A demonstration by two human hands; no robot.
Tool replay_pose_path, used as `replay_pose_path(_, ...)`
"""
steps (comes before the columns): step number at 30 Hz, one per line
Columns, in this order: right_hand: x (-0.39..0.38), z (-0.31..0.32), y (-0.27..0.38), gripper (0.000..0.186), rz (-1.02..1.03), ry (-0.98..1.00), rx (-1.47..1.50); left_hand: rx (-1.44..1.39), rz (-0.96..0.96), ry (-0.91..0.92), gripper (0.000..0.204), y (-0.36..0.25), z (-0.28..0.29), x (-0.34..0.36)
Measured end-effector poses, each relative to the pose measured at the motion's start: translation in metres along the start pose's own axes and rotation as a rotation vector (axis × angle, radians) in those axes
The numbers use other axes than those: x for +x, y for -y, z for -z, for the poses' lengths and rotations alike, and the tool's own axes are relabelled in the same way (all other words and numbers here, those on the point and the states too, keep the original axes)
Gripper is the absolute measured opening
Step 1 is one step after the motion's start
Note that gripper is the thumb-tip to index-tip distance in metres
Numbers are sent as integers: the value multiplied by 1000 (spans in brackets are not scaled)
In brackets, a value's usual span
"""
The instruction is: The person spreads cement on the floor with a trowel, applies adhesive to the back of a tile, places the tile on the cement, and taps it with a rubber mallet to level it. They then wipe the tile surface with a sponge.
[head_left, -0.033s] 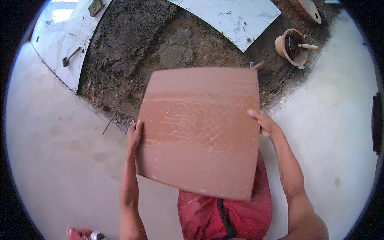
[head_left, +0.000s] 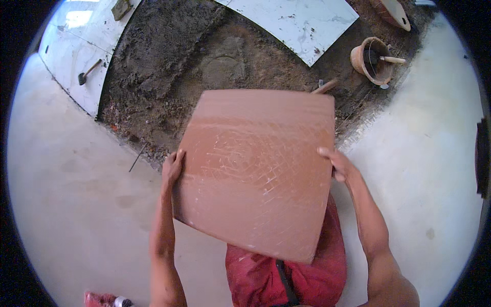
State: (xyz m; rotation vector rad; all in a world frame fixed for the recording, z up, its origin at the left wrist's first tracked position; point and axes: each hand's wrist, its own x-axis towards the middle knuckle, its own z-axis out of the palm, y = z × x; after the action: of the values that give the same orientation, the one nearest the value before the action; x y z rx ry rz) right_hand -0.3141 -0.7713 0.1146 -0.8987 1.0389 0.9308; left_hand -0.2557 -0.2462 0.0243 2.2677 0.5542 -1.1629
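Pale floor on both sides of you; ahead, a bed of dark soil with a white slab along its far right.

Red-brown panel, pale scratches on its upper face: held in front of you, directly between your two hands. Far edge overlaps the soil in view; near edge overlaps your red trousers. Outline close to square and bent by the lens, so no long axis can be called. Near edge runs aslant, its right corner closer to your body than its left. Height above the ground: cannot tell.

Bucket on the right beyond the panel, apart from it.

Hands: well apart, each clasping one side edge. Left hand on the left edge, right hand on the right, about level with each other. Both touch; neither is nearer. Right thumb lies on the upper face; fingers beneath are hidden.
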Motion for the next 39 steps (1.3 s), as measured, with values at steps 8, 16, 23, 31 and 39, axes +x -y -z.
replay_pose_path(8, -101, -38, -60, 61, -34, -125, 449, 520, -207, 349, 62, -100, -72, 115)
replay_pose_path(16, -168, -99, -66, 49, -16, -272, 587, 417, -439, 639, 52, -155, -95, 105)
replay_pose_path(23, -138, -106, -45, 37, 123, -369, 745, -311, -239, -8, 33, -114, -14, 20)
replay_pose_path(31, -66, -100, -31, 28, 341, -439, 893, -1000, -267, 633, 75, -203, -143, -147)
replay_pose_path(39, -2, -112, -50, 36, 213, -275, 1129, -928, 51, 380, 48, -289, -183, -112)
